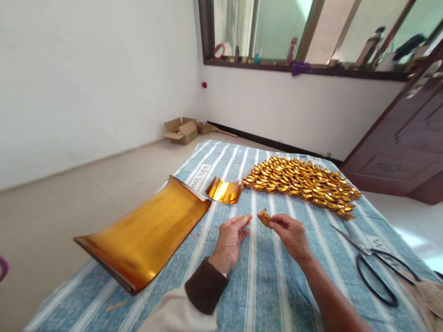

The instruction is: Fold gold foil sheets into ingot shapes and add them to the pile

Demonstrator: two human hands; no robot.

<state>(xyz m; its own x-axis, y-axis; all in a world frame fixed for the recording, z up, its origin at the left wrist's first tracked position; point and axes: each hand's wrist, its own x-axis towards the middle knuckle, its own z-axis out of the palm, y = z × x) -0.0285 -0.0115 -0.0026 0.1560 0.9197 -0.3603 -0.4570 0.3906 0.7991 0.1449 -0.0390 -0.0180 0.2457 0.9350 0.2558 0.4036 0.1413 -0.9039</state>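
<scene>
Writing on the cloth: you can read "With love" on a pale patch (200, 176) of the striped blue-and-white tablecloth (265, 286), left of the frame's centre; the words run slantwise.
Second patch: at the right, by the scissors (363, 249), a "W" shows and the rest is hard to read.
Box print: the cardboard box (188, 133), upper middle left, bears green marks too small for you to read.
Folded gold piece: just below the frame's centre, shiny, small, creased, with a pointed upper tip and darker brownish folds.
Your right hand (290, 235): pinches the folded gold piece (263, 216) between thumb and fingers.
Your left hand (229, 240): released, fingers loosely bent, near the piece but apart from it.
Gold pile (297, 180): many glossy boat-shaped pieces, packed closely, right of centre.
Small gold sheets (224, 190): curled up at the sides, left of the pile.
Large gold sheets (148, 230): stacked, lower left, corners lifting.
</scene>
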